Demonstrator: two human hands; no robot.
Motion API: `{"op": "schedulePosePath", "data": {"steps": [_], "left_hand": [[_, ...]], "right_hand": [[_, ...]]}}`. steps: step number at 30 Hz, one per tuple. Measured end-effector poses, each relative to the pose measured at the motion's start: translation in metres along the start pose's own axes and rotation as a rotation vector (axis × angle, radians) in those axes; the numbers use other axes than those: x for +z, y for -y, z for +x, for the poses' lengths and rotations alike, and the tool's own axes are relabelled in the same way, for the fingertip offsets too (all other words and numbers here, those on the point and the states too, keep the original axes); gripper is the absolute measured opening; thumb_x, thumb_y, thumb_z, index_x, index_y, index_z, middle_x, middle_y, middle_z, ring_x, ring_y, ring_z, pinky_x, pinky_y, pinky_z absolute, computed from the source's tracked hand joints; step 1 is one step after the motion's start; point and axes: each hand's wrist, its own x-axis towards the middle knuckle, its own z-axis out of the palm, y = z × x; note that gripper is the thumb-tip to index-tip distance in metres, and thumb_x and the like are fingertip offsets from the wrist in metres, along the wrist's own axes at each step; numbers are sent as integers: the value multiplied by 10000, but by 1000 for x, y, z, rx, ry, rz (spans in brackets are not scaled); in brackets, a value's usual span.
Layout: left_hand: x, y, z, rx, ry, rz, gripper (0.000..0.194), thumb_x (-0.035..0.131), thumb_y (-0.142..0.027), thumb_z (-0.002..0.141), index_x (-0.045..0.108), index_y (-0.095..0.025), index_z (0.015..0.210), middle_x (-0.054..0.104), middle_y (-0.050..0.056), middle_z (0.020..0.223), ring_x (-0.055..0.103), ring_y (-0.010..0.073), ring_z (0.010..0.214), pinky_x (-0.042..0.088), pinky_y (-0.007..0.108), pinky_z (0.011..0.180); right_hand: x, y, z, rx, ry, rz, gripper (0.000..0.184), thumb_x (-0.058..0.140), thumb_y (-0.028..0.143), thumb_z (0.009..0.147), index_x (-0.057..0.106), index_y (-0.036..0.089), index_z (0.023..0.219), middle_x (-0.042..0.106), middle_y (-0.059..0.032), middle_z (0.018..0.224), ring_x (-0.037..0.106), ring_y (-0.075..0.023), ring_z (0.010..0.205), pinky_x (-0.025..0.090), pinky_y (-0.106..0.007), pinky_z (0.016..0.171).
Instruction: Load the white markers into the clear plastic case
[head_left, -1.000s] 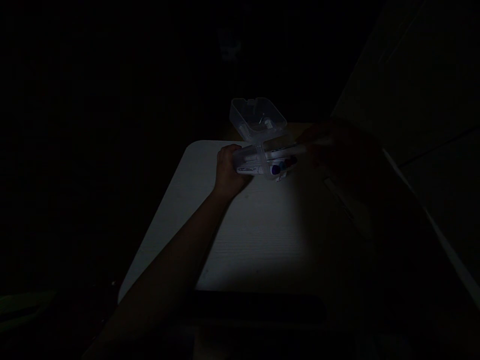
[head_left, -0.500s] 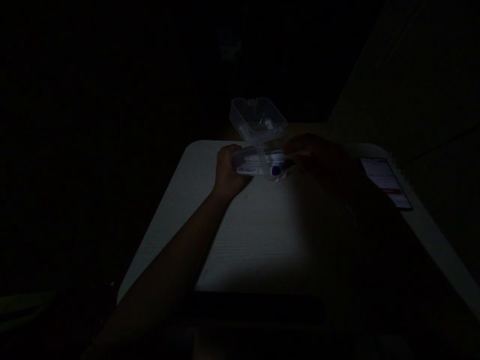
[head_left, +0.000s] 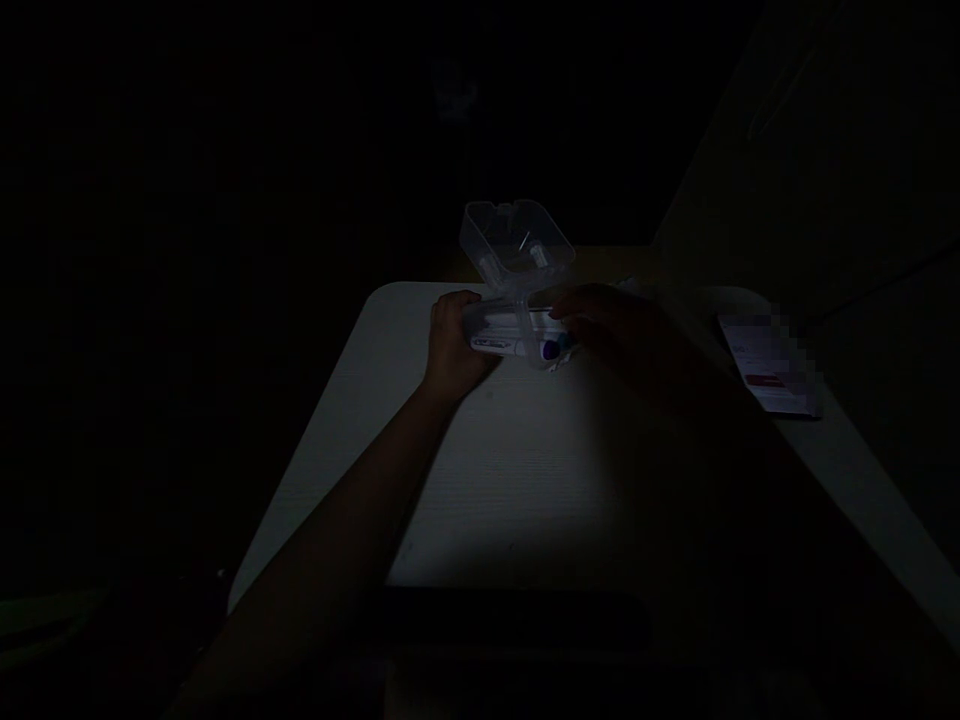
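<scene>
A clear plastic case (head_left: 480, 315) lies near the far edge of the table, its see-through lid (head_left: 517, 235) tipped up and back. White markers (head_left: 499, 346) lie inside it; one has a purple end (head_left: 551, 350) and another a teal end (head_left: 565, 342). My left hand (head_left: 454, 345) is closed around the left end of the case. At the right end, my right hand (head_left: 619, 325) has its curled fingertips over the marker ends. Darkness hides what, if anything, those fingers pinch.
The pale tabletop (head_left: 517, 450) is dimly lit, with a deep shadow over its right side. A phone (head_left: 772, 370) with a lit screen lies at the right edge. A dark strip (head_left: 510, 615) runs along the near edge. A wall rises on the right.
My right hand has moved left, its fingertips now over the marker ends. A pale piece that showed by its fingers is no longer visible there. My left hand stays on the case.
</scene>
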Motion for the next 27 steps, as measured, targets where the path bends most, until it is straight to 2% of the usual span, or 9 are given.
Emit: {"op": "schedulePosePath", "data": {"steps": [4, 9, 14, 21, 27], "left_hand": [[2, 2, 0, 11, -17, -14, 637, 774, -211, 662, 465, -256, 1218, 611, 54, 1184, 631, 276, 1123, 526, 471, 1013], [2, 3, 0, -5, -13, -23, 668, 803, -226, 652, 472, -256, 1231, 610, 62, 1185, 631, 284, 1123, 539, 470, 992], [3, 3, 0, -34, -9, -27, 658, 816, -249, 676, 472, -247, 1236, 604, 69, 1210, 622, 278, 1135, 538, 464, 993], [0, 1, 0, -13, 2, -13, 627, 794, -228, 704, 463, -234, 1236, 625, 82, 1198, 620, 286, 1155, 526, 486, 1025], [1, 1, 0, 4, 1, -8, 643, 783, -205, 675, 452, -255, 1224, 608, 66, 1206, 623, 281, 1152, 525, 474, 1022]], "right_hand": [[2, 1, -1, -6, 40, -21, 355, 425, 298, 1009, 698, 188, 1209, 730, -95, 1266, 690, -227, 1168, 540, -381, 1039], [8, -3, -3, -31, -10, -73, 411, 380, 338, 1029, 659, 192, 1294, 693, -118, 1351, 653, -254, 1257, 528, -426, 1082], [6, -3, -2, -26, 23, -102, 430, 366, 302, 1024, 655, 162, 1310, 681, -141, 1363, 649, -263, 1264, 528, -438, 1089], [1, 0, -1, -18, 94, -65, 431, 345, 330, 1054, 660, 187, 1311, 662, -114, 1402, 638, -243, 1287, 511, -418, 1116], [3, 6, -3, 2, 62, -31, 463, 330, 406, 1079, 693, 167, 1241, 691, -123, 1350, 659, -250, 1256, 525, -404, 1084]]}}
